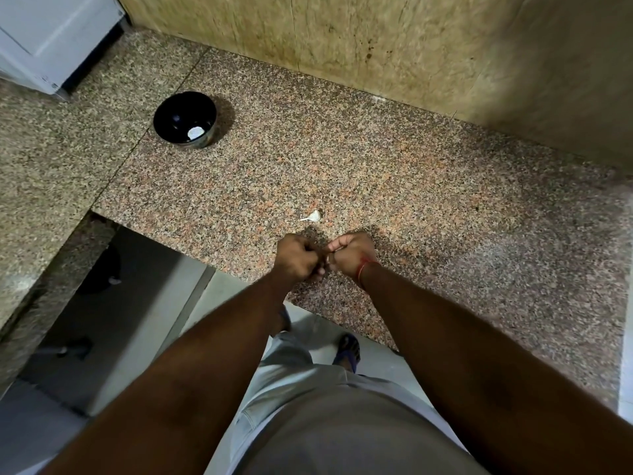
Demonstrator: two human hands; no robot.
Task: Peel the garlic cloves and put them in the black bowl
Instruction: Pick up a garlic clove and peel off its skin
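Peeling judged underway: left hand, right hand curled together, clove hidden; I advised nail-lifting skin; black bowl upper left.

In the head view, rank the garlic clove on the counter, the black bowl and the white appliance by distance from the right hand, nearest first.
From the right hand:
1. Garlic clove, just beyond the hands.
2. Black bowl, far left on the counter.
3. White appliance, top-left corner.

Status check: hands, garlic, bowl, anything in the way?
Left hand and right hand curled together, contents hidden. One garlic clove on counter. Black bowl holds one white piece. Path unobstructed.
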